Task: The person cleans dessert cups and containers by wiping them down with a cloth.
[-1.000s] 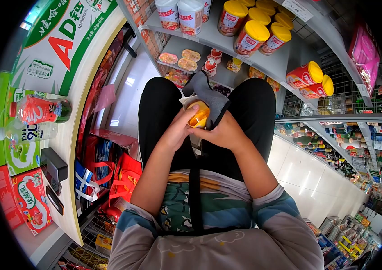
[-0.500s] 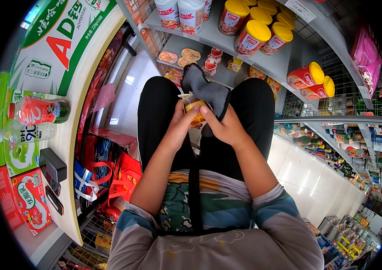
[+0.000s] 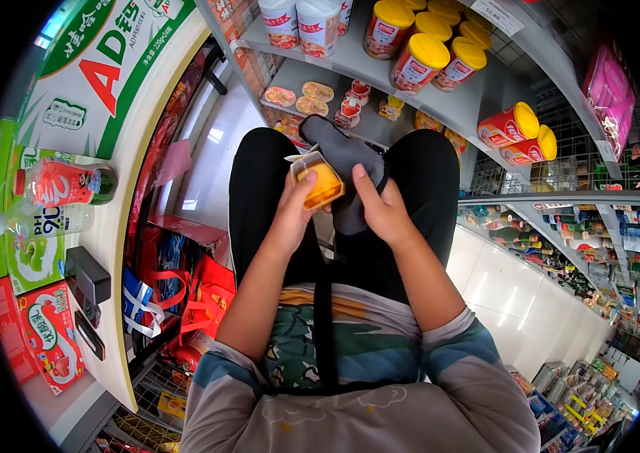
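Note:
A small clear cup with orange-yellow contents (image 3: 323, 183) is held in my left hand (image 3: 291, 209), with the thumb across its side. White lid film or paper shows at its upper left edge. In my right hand (image 3: 386, 205) is a dark grey cloth (image 3: 345, 155), pinched between the thumb and the fingers behind it. The cloth lies just right of the cup and hangs down between my knees. The fingertips of my right hand are hidden behind it.
Shelves ahead hold yellow-lidded cans (image 3: 420, 62), white cans (image 3: 318, 28) and small cups (image 3: 348, 112). At the left, a counter (image 3: 118, 302) carries a red-labelled bottle (image 3: 63, 183), a black box (image 3: 88, 275) and a phone (image 3: 90, 335). Red bags (image 3: 210, 297) stand below the counter.
My right hand has moved off the cup to the right and now grips the cloth, which has shifted lower. The cup has tilted and stays in my left hand.

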Action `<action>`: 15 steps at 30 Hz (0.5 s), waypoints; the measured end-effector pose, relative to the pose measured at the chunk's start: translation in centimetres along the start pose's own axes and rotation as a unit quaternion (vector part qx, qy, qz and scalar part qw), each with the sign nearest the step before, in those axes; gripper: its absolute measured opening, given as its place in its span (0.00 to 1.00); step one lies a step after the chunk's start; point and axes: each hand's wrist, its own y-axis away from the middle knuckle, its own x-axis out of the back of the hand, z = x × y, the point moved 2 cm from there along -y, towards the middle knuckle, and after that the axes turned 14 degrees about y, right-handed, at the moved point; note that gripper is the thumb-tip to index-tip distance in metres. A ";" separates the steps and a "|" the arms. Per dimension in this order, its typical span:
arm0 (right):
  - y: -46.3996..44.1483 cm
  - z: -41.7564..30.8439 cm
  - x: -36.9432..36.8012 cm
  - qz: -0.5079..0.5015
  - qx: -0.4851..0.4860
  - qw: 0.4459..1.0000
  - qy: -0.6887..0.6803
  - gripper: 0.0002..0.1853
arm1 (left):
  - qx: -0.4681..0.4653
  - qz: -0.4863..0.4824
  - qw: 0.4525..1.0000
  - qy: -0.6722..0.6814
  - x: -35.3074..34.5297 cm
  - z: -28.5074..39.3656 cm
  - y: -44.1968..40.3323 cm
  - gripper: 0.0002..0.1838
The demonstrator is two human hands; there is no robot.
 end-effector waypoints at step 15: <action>1.5 -1.0 -1.2 -0.111 0.178 0.965 0.156 0.24 | 0.058 -0.016 0.995 0.078 0.7 1.1 0.1 0.24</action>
